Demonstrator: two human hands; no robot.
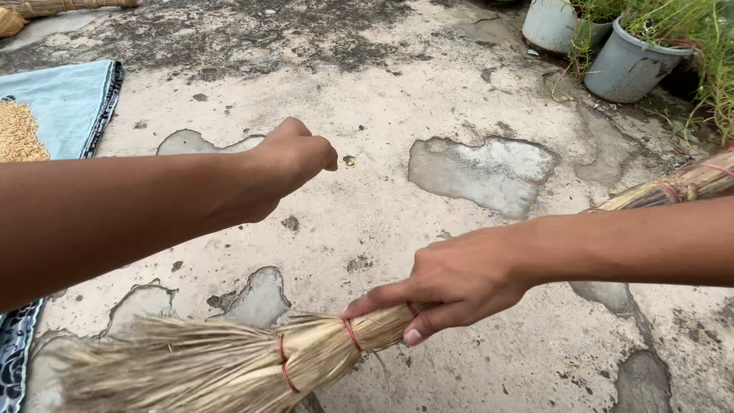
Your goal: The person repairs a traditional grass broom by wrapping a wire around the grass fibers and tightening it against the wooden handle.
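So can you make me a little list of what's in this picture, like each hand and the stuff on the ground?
right hand: grips the straw broom near its red ties
left hand: closed fist above the ground, holding nothing visible
ground: cracked, patchy concrete
cloth: light blue, with a heap of grain on it
pots: grey, with green plants, far right

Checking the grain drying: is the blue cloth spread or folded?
Spread: the blue cloth lies flat on the ground, with grain piled on it.
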